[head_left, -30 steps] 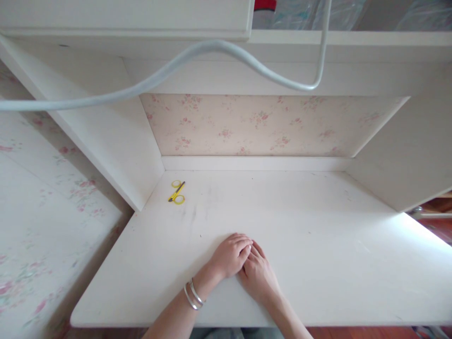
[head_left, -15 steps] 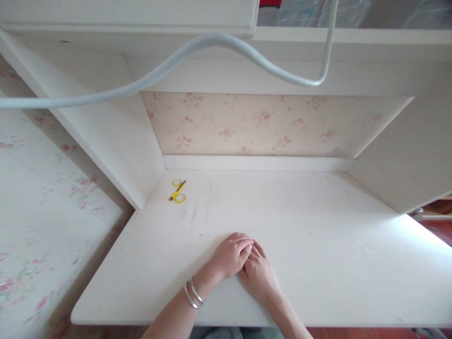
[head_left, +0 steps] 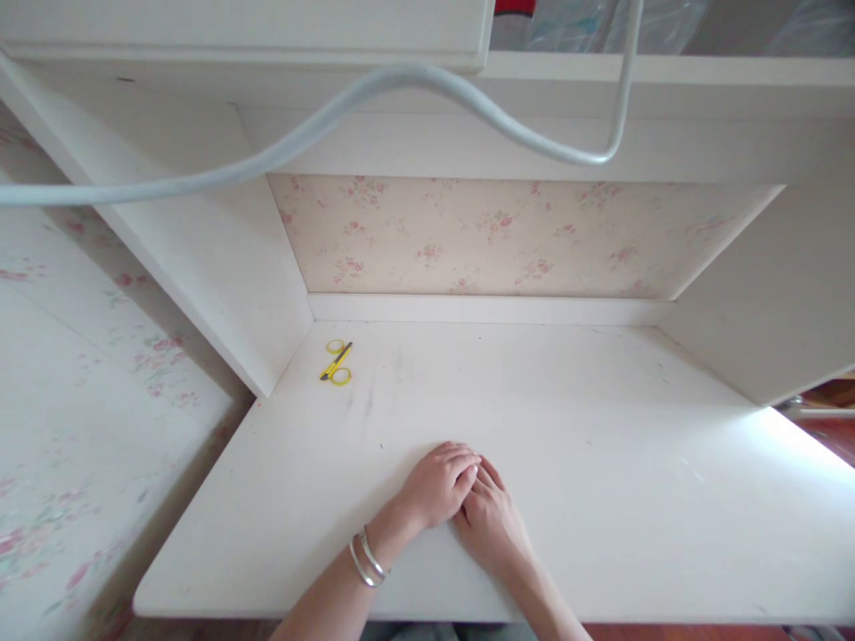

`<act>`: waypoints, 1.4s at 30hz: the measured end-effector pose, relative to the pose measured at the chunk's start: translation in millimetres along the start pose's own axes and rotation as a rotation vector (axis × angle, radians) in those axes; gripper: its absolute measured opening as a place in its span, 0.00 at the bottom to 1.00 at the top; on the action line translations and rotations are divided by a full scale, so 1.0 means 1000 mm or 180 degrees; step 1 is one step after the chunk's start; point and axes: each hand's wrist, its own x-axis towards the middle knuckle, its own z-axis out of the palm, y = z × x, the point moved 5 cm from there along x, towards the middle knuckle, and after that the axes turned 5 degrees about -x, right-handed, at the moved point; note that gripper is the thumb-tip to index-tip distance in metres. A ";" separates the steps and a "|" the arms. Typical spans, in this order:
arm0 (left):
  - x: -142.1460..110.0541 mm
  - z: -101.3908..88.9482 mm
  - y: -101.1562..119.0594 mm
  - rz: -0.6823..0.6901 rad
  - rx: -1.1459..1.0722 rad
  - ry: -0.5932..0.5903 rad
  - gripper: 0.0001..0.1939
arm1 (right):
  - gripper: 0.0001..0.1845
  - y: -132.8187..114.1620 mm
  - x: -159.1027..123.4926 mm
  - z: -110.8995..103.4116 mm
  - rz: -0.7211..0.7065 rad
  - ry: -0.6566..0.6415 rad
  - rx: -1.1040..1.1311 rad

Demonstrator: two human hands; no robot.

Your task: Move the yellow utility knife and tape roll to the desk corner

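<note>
Both of my hands rest flat on the white desk (head_left: 601,463) near its front edge. My left hand (head_left: 437,485), with silver bangles on the wrist, lies partly over the fingers of my right hand (head_left: 491,525). Neither hand holds anything. A small pair of yellow scissors (head_left: 336,361) lies at the desk's far left corner, well beyond my hands.
A white side panel (head_left: 220,267) walls the desk on the left, another (head_left: 768,303) on the right. Floral wallpaper (head_left: 494,236) covers the back. A grey-white cable (head_left: 401,85) hangs across the top under a shelf (head_left: 267,36).
</note>
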 end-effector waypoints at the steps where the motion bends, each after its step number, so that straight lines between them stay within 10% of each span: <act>1: 0.000 0.000 0.000 0.0005 0.0010 0.0003 0.16 | 0.19 0.000 0.000 0.000 -0.0003 -0.0006 0.0007; 42: 0.000 -0.001 0.001 0.0003 0.0037 -0.0014 0.16 | 0.21 -0.001 0.001 -0.003 -0.0063 0.0147 -0.0027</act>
